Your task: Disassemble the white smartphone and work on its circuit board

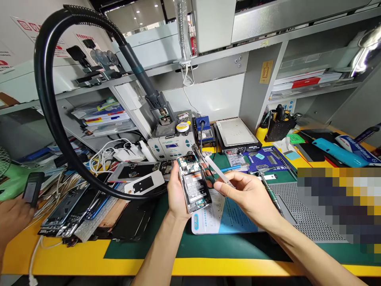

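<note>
Hold the opened phone (193, 180) in the left hand (176, 194), above the green mat (184, 250) on the tabletop (89, 267). Left-hand fingers are clamped around the phone; right-hand fingers are pinched on a slim pale tool (219, 171). The tool's far end is near the phone's upper right edge; whether it touches cannot be confirmed. Keep the phone level, brace the right hand (242, 190), and avoid prying against the exposed circuit board (188, 163). Count: one opened phone, one slim pale tool, one green pen-shaped tool (272, 194), one co-worker's hand (13, 220), one dark handheld device (31, 188).
</note>
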A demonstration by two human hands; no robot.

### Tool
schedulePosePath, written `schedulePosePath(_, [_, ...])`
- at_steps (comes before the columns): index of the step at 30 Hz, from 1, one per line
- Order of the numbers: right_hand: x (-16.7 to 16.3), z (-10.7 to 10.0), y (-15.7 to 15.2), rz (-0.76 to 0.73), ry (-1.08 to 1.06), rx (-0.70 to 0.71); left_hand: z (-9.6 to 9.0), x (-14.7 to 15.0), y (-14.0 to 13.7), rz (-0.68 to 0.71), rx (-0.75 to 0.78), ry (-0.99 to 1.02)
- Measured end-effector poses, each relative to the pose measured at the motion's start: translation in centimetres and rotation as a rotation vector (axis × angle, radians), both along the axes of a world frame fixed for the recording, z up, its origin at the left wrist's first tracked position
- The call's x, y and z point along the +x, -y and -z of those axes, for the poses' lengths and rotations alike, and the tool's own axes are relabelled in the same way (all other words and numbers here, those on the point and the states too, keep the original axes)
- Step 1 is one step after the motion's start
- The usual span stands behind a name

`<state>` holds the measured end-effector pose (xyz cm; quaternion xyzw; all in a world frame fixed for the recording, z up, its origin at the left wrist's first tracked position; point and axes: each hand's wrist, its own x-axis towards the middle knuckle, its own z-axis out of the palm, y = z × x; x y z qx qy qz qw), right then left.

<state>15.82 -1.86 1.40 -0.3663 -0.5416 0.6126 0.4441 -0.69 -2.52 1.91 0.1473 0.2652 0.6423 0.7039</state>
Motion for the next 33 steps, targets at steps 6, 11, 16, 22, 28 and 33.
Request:
schedulePosePath(6, [0.0, -0.5, 0.0, -0.085, -0.035, -0.042, 0.8, -0.9, 0.2, 0.149, 0.029, 0.096])
schedulePosePath(11, [0.4, -0.4, -0.4, 0.019, -0.098, -0.103, 0.4, -1.6, 0.3, 0.182, 0.106, 0.203])
schedulePosePath(16, [0.2, -0.1, -0.5, -0.026, -0.015, -0.199, 0.0, -1.7, 0.3, 0.210, 0.122, 0.208])
schedulePosePath(22, [0.1, -0.1, -0.4, -0.198, 0.034, -0.259, 0.1, -2.0, 0.3, 0.209, 0.082, 0.163])
schedulePosePath(28, [0.1, -0.1, -0.4, -0.262, 0.037, -0.255, 0.3, -2.2, 0.2, 0.192, 0.008, 0.060])
schedulePosePath(33, [-0.1, -0.3, -0.3, -0.292, 0.074, -0.231, -0.1, -2.1, 0.4, 0.200, 0.015, 0.025])
